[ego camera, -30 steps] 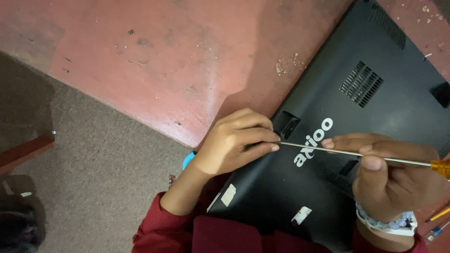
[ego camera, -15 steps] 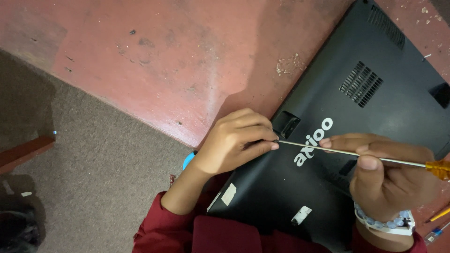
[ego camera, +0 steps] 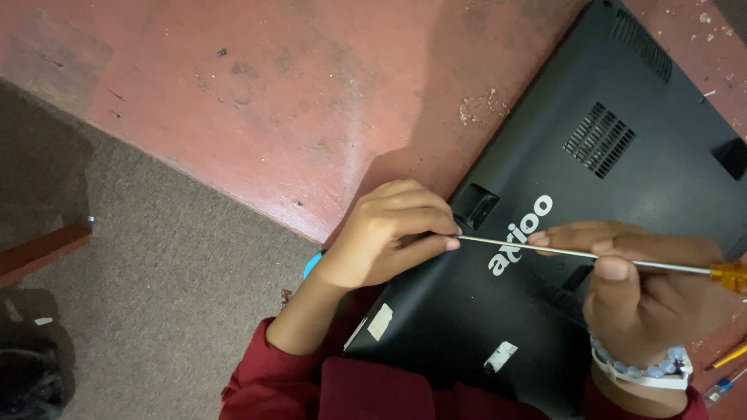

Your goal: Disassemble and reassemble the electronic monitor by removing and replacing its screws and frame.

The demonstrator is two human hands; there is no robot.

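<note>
**Two hands on a long screwdriver over an upturned laptop**

Nearest to us are our dark red sleeves and a beaded bracelet on the right wrist; just beyond them lies the black laptop, turned bottom-up and set at an angle, reaching from the near middle to the far right corner of the scene; its vent grille sits toward the far right.

Our right hand is curled shut around the screwdriver at the near right, thumb pressing the shaft where it meets the orange handle; the thin metal shaft runs leftward, nearly flat across the case. Our left hand has its fingers pinched closed on the shaft's tip end, close to a recessed slot at the laptop's left edge; we cannot tell whether the tip sits in a screw, since the fingers hide it.

To do this well, we judge the left hand should only steady and guide the tip; the right should turn and press along the shaft's line, so the tip does not slip and scar the case.

Farther off, the worn red floor stretches to the far edge; a grey carpet covers the near left.
</note>
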